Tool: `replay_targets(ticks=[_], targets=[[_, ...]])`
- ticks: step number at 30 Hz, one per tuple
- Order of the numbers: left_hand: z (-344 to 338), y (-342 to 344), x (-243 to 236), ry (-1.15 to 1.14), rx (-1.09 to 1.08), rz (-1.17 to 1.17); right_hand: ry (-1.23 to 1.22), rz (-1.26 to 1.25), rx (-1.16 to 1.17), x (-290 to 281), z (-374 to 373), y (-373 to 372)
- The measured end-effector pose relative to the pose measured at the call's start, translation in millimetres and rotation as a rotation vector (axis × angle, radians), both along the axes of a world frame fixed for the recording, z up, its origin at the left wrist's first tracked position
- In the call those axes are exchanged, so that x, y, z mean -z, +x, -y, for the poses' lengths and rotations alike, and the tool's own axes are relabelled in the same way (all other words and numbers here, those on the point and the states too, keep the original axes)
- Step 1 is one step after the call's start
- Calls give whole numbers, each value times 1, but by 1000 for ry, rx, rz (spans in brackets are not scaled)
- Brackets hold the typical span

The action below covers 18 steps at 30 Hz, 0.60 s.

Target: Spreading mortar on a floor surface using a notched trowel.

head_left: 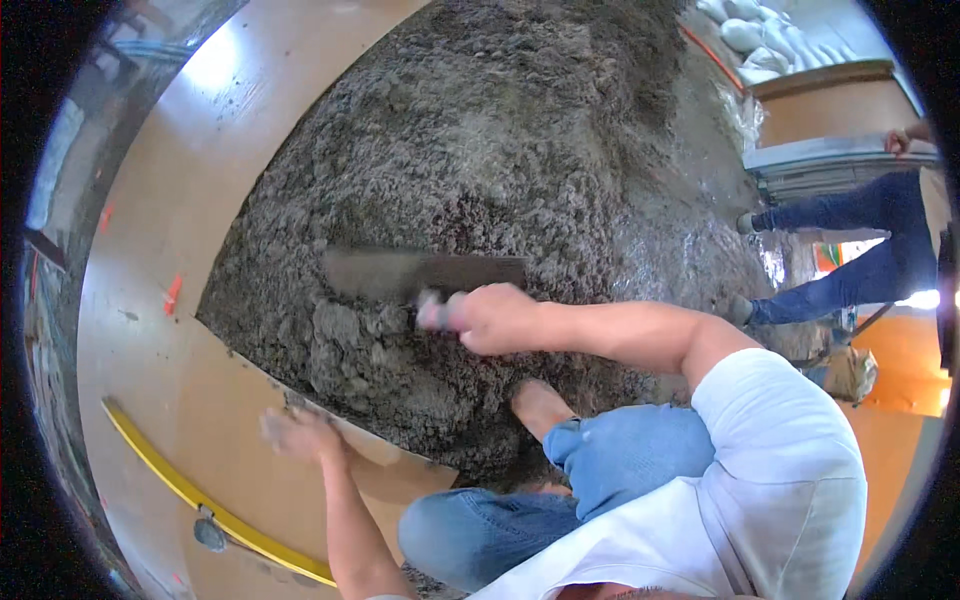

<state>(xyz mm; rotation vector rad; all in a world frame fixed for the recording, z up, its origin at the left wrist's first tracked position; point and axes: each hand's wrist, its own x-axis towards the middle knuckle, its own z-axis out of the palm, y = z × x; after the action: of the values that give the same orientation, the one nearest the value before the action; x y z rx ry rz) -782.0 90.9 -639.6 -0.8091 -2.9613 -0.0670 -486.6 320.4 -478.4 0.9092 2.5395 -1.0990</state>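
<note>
Right arm (500,318) outstretched (trowel (420,272) gripped)

Building site: wet mortar heap (500,180) on floor, stacked sacks (765,35), yellow level (200,495).

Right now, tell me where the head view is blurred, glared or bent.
Head view: motion blur smears the left hand and the right hand gripping the trowel; glare whitens the tan floor at upper left and the wet mortar at right; fisheye bends the yellow level, and the corners go black.
</note>
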Motion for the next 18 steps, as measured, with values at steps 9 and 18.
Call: replay_targets(ticks=[9, 18], targets=[[-42, 18, -40, 470, 535, 124, -182, -33, 782, 72, -98, 27], [25, -10, -10, 59, 42, 23, -250, -9, 554, 56, -42, -86]])
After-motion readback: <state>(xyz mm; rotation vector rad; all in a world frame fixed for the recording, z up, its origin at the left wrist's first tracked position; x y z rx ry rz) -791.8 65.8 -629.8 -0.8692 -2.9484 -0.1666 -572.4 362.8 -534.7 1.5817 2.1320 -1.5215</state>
